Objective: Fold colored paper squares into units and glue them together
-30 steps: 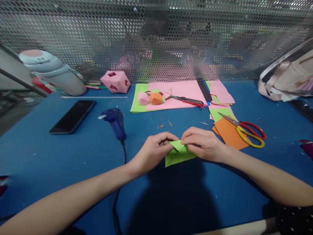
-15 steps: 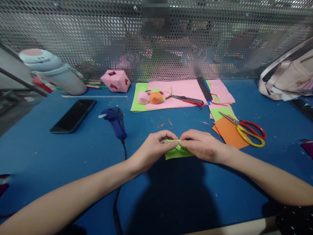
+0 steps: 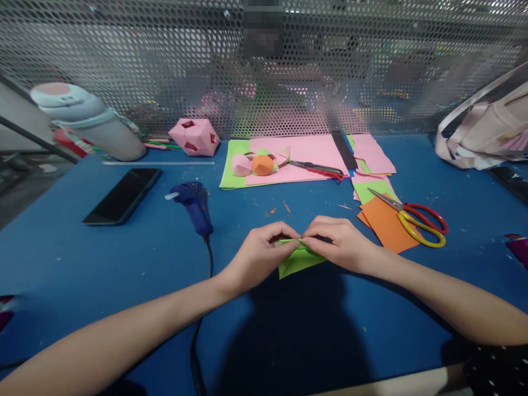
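Note:
A piece of green paper (image 3: 300,260) is held just above the blue table, folded along its far edge. My left hand (image 3: 264,250) pinches the left part of that fold between thumb and fingers. On the other side my right hand (image 3: 340,242) grips the fold the same way, its fingertips almost meeting those of the left. The right end of the paper is partly covered by my right hand. Small orange paper scraps (image 3: 272,212) lie just beyond the hands.
Left of my hands are a blue glue gun (image 3: 197,209) with its cord and a phone (image 3: 124,197). Scissors (image 3: 408,214) rest on orange paper (image 3: 385,225) at right. Behind lie a cutter knife (image 3: 317,168), pink paper (image 3: 305,146), a pink paper ball (image 3: 195,137) and a bottle (image 3: 99,129).
The near flap of the green paper hangs a little lower and shows more of its face. My fingers have shifted slightly along the fold; both hands keep their hold.

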{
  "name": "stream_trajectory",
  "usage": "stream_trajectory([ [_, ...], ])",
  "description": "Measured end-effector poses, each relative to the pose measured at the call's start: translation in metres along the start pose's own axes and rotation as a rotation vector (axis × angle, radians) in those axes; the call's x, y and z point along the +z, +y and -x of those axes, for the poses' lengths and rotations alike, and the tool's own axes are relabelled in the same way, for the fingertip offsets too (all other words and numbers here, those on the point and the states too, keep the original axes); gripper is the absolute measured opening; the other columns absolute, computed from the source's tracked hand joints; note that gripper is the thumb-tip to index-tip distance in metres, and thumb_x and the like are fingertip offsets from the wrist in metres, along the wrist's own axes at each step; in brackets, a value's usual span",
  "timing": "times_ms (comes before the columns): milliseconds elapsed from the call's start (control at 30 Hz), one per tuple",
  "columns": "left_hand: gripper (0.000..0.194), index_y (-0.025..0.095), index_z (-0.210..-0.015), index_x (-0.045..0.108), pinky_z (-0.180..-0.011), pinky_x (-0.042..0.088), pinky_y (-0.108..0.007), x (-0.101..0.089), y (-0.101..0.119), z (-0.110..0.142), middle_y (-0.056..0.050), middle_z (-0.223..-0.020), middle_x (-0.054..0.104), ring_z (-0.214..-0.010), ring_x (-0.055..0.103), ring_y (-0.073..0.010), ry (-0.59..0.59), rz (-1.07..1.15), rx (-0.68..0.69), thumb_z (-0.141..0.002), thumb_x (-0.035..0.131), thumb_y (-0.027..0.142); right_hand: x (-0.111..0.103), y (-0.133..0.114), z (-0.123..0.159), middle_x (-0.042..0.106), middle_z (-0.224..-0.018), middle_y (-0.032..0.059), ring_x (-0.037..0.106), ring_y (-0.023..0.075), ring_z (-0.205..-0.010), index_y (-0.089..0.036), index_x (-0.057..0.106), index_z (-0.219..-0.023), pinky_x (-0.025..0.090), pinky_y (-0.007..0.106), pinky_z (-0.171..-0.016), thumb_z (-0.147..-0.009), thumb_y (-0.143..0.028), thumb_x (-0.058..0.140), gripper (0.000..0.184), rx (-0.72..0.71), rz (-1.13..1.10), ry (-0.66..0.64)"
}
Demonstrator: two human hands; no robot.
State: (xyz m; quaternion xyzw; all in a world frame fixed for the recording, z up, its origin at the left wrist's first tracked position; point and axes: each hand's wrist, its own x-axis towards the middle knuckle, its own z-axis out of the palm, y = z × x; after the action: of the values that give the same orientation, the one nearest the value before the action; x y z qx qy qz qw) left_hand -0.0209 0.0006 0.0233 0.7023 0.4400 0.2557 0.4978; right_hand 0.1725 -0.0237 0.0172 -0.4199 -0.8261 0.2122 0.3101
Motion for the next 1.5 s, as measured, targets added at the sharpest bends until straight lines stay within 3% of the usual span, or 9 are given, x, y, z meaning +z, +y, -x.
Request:
stream_trajectory([
  [467,0.013,0.016,-0.081,0.064,-0.065,0.045,-0.021,0.004,-0.004,-0.001,-0.001,-0.077,0.066,-0.070,0.059,-0.0124,-0.038,0.103,-0.082,-0.075,0.064,0.027,0.007,0.010,0.003,0.066,-0.076,0.0053,0.059,0.0139,-0.071,-0.013,0.066,-0.086,0.045,0.025,-0.066,-0.091,-0.019,0.047,0.020,-0.157,0.135,0.015],
  [700,0.028,0.018,-0.093,0.070,-0.080,0.046,-0.026,-0.001,-0.003,-0.003,-0.003,-0.092,0.072,-0.089,0.063,-0.0185,-0.137,0.114,-0.086,-0.083,0.055,0.039,0.004,0.009,0.002,0.065,-0.075,0.0069,0.059,0.0148,-0.073,-0.013,0.064,-0.087,0.047,0.026,-0.067,-0.092,-0.019,0.045,0.021,-0.207,0.146,0.067],
  [967,0.030,0.019,-0.085,0.072,-0.068,0.045,-0.022,-0.001,-0.002,-0.003,0.000,-0.085,0.072,-0.078,0.062,-0.0166,-0.124,-0.127,-0.022,-0.085,0.050,0.039,0.005,0.009,0.002,0.065,-0.072,0.0070,0.058,0.0149,-0.070,-0.012,0.064,-0.085,0.047,0.027,-0.065,-0.092,-0.018,0.044,0.022,-0.235,0.164,0.071],
  [1233,0.028,0.019,-0.083,0.073,-0.064,0.045,-0.022,-0.001,-0.005,0.000,-0.001,-0.082,0.073,-0.075,0.063,-0.0165,-0.118,-0.117,-0.014,-0.082,0.053,0.039,0.002,0.005,0.004,0.064,-0.072,0.0069,0.058,0.0147,-0.069,-0.014,0.063,-0.084,0.046,0.026,-0.065,-0.092,-0.019,0.044,0.022,-0.264,0.189,0.050],
  [1500,0.026,0.020,-0.084,0.073,-0.065,0.045,-0.021,-0.002,-0.005,-0.001,0.000,-0.083,0.073,-0.074,0.063,-0.0151,-0.045,-0.165,0.040,-0.084,0.053,0.036,0.001,0.009,0.001,0.068,-0.075,0.0053,0.061,0.0134,-0.071,-0.014,0.067,-0.085,0.047,0.024,-0.066,-0.089,-0.018,0.050,0.018,-0.121,0.117,0.064],
])
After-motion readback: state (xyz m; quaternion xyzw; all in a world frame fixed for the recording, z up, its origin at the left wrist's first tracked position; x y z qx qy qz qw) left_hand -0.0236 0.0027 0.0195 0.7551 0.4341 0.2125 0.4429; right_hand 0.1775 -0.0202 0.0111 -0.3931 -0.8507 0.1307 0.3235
